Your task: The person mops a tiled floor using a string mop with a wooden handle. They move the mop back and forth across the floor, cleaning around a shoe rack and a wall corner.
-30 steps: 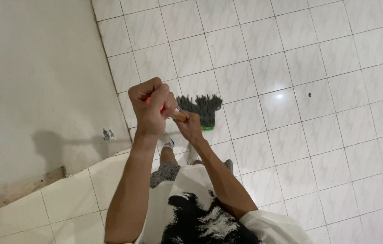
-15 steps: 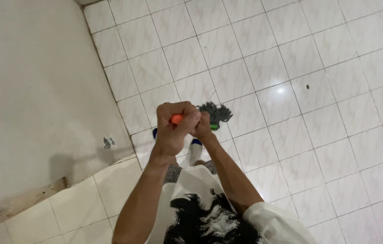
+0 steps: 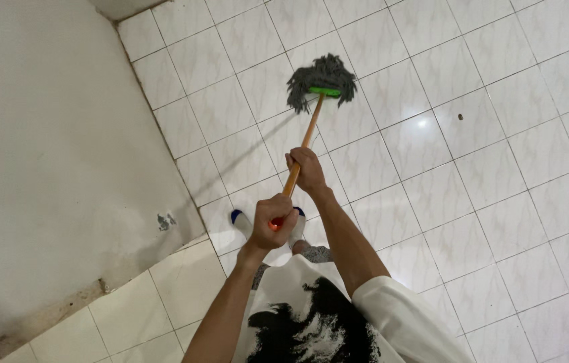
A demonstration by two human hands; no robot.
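Observation:
I hold a mop with both hands. Its wooden handle (image 3: 307, 136) runs from my chest out to a green head bar with grey strands (image 3: 321, 82) resting on the white tiled floor (image 3: 472, 168). My left hand (image 3: 276, 224) is wrapped around the top end of the handle, where an orange cap shows. My right hand (image 3: 307, 170) grips the handle a little lower down. Both my arms reach forward over my white shirt with a black print.
A white wall (image 3: 49, 154) stands on the left, with a dark mark (image 3: 165, 220) near its foot. My feet in white and blue footwear (image 3: 237, 218) are below my hands. A small dark speck (image 3: 460, 117) lies on the tiles to the right.
The mop head has slid away from my feet, out across the tiles. My arms have stretched forward and my hands are now spread apart along the handle.

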